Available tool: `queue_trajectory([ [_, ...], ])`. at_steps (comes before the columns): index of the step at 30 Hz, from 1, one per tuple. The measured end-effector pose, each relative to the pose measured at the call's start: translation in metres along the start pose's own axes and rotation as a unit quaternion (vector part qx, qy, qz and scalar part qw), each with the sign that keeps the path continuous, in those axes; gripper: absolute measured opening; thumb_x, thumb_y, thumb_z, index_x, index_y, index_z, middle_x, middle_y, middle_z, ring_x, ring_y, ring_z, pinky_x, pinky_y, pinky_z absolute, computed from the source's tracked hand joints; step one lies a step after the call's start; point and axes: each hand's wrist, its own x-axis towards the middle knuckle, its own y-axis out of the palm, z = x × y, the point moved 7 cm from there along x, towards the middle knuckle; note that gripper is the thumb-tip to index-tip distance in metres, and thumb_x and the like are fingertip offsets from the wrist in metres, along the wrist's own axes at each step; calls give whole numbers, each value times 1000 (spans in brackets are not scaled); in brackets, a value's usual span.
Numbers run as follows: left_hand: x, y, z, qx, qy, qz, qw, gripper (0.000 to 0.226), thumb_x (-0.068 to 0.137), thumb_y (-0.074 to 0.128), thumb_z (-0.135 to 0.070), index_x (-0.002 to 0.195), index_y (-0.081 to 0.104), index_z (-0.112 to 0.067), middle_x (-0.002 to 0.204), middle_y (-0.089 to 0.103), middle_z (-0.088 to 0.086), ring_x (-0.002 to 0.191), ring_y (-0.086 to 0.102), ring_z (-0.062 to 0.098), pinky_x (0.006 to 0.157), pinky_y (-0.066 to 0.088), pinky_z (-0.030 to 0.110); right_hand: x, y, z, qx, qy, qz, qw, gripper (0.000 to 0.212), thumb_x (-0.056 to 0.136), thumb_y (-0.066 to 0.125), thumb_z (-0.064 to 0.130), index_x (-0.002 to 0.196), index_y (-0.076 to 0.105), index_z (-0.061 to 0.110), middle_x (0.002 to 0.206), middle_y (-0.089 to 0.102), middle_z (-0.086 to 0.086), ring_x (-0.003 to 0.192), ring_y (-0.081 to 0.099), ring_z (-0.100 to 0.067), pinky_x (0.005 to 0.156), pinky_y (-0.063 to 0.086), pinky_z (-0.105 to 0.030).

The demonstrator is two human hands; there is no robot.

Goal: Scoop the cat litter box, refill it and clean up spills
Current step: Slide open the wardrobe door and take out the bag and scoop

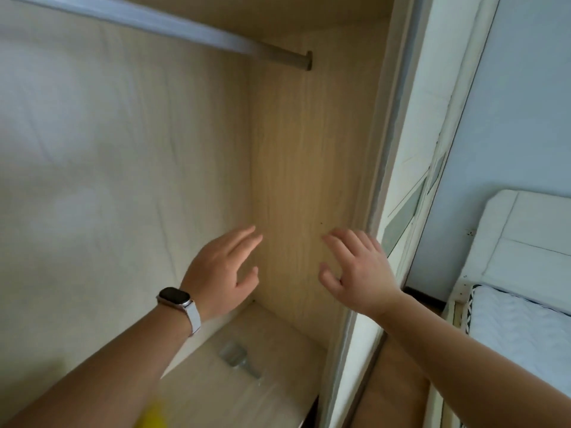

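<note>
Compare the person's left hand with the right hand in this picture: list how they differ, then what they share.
The left hand has a dark watch on a white strap at its wrist; the right hand has a bare wrist. The left hand is before the wardrobe's inner corner; the right hand is nearer the wardrobe's front edge. Both are raised, open, backs to the camera, holding nothing.

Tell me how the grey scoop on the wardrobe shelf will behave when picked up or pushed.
The grey scoop looks like thin moulded plastic, so it is probably light and stiff. It lies flat on the shelf with a broad head, so it should not roll. The shelf looks glossy, so a push would likely slide it.
</note>
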Motion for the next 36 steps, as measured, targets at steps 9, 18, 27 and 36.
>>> queue_trajectory([
  [9,-143,12,82,41,-201,120,971,63,83,35,-48,136,55,-20,145,50,3,133,47,22,107,37,38,-30,90,71,13,30,259,965,58,84,40,54,125,61,19,128,60,-5,116,59,-29,93,48,-44],
  [18,-235,39,126,69,-361,210,906,62,87,40,-46,145,45,-23,152,41,0,140,37,19,114,31,38,-55,193,119,85,-58,391,915,63,93,34,61,145,37,25,149,38,-2,138,34,-24,111,28,-39],
  [27,-292,111,142,75,-506,278,813,64,89,36,-47,148,38,-22,150,43,4,134,43,27,106,37,35,-83,313,144,213,-99,429,872,59,82,39,58,119,62,18,119,63,-8,105,61,-31,87,52,-41],
  [36,-323,171,175,41,-629,226,742,60,92,47,-49,146,40,-23,152,39,2,138,37,26,106,36,36,-170,397,171,211,-129,528,813,70,86,23,62,138,48,23,141,49,-3,126,48,-26,98,42,-38],
])
